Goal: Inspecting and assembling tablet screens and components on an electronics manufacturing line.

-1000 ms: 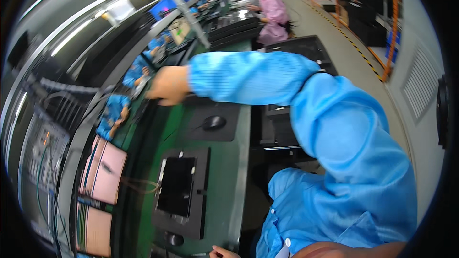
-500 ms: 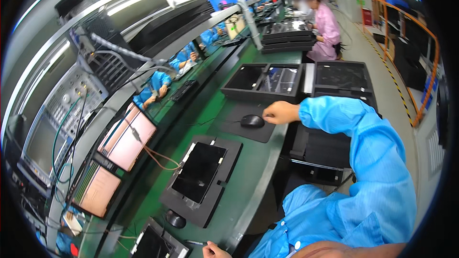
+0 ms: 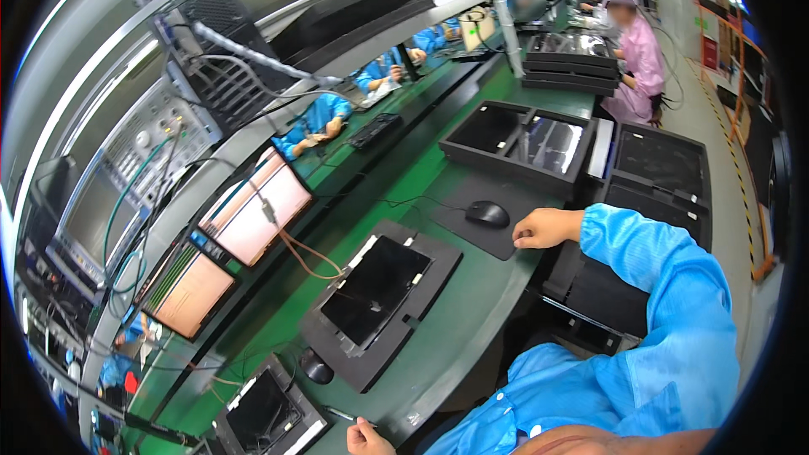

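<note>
My right hand [image 3: 543, 228], in a blue sleeve, is closed with its fingers bent down at the right edge of a dark mouse mat [image 3: 484, 244]. A black mouse [image 3: 488, 214] sits on that mat, a short gap left of the fingertips. Whether they hold anything is hidden. At the lower edge, my left hand [image 3: 368, 438] is curled closed. A thin pen [image 3: 340, 414] reaches close to its fingers; I cannot tell if it is gripped. Between the hands lies a black display panel [image 3: 377, 290] on a dark foam tray [image 3: 421, 307].
Another panel [image 3: 263, 411] and a second mouse [image 3: 317, 366] are at lower left. Two lit monitors [image 3: 253, 211] face the green bench [image 3: 472, 320], with cables trailing. Foam trays [image 3: 518, 139] stand beyond the mat. A person in pink [image 3: 636, 67] sits farther along; co-workers' hands [image 3: 324, 131] show across.
My right hand has drawn back from the mouse toward the mat's edge. The whole view has swung, so the bench sits further right. My left hand stays near the pen.
</note>
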The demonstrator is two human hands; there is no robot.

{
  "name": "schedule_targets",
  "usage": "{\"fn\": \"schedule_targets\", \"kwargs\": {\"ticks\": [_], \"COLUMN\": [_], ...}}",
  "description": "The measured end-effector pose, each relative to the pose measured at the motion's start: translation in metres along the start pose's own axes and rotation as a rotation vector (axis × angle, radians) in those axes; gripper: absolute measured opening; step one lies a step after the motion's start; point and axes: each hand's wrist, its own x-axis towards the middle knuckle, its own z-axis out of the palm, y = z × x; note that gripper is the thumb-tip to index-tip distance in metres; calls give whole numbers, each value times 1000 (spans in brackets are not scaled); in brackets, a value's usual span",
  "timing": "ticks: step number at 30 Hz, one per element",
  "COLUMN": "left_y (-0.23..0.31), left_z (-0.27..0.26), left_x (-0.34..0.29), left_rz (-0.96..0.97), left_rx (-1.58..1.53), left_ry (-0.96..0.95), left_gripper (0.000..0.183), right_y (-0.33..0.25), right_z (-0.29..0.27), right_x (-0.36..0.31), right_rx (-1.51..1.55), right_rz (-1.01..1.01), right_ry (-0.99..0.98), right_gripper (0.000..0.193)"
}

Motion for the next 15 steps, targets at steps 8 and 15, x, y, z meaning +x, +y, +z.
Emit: {"fn": "schedule_targets", "kwargs": {"ticks": [8,15], "left_y": [25,33], "left_z": [-8,-3], "left_x": [-4,2], "left_rz": [-16,-130], "left_rx": [48,129], "left_ry": [-18,-83], "left_gripper": [38,39], "right_y": [6,9], "right_z": [7,6], "right_x": [12,3], "right_rx": [-47,13], "right_rz": [-26,80], "right_ry": [-68,-114], "right_gripper": [36,35]}}
